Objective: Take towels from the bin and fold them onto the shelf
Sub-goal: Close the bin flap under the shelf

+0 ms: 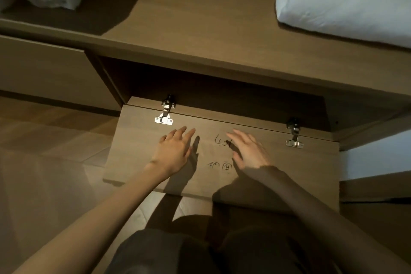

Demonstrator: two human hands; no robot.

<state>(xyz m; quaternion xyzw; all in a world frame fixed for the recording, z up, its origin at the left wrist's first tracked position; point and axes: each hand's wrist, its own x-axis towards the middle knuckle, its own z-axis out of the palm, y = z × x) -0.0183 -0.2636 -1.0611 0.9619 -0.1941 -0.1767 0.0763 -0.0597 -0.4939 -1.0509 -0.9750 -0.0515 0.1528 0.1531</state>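
While left hand and right hand hung spread and empty over the door, towel lay beyond on shelf, up-right, nearer right hand.

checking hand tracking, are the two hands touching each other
Apart. The head view shows a strip of the open cabinet door, with handwriting on it, between the left hand and the right hand.
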